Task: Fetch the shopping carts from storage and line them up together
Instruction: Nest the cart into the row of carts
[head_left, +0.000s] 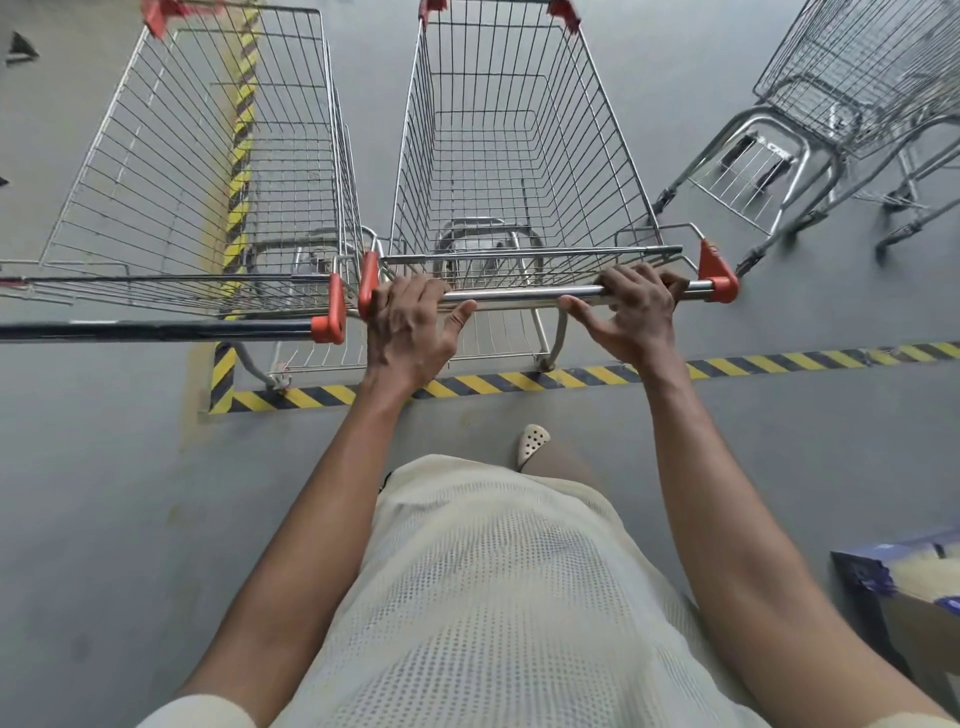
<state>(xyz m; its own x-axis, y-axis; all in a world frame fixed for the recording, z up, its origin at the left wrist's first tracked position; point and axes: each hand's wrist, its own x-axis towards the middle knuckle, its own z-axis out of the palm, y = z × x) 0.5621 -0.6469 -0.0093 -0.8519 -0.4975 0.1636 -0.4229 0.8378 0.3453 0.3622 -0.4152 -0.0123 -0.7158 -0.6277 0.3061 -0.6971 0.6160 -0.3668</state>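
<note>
A wire shopping cart (511, 156) with red corner caps stands straight ahead of me. Its chrome handle bar (524, 295) runs across the view. My left hand (410, 325) grips the bar near its left end, and my right hand (636, 309) grips it near the right end, thumbs reaching under. A second cart (208, 171) with a dark handle (156, 330) stands side by side to its left, almost touching. Both carts sit just beyond a yellow-and-black striped floor line (519, 382).
More wire carts (831, 104) are nested at the upper right on the grey floor. The striped tape turns a corner at lower left (223, 379) and runs away along the left cart. A blue box (904, 582) sits at my right. My shoe (532, 441) shows below.
</note>
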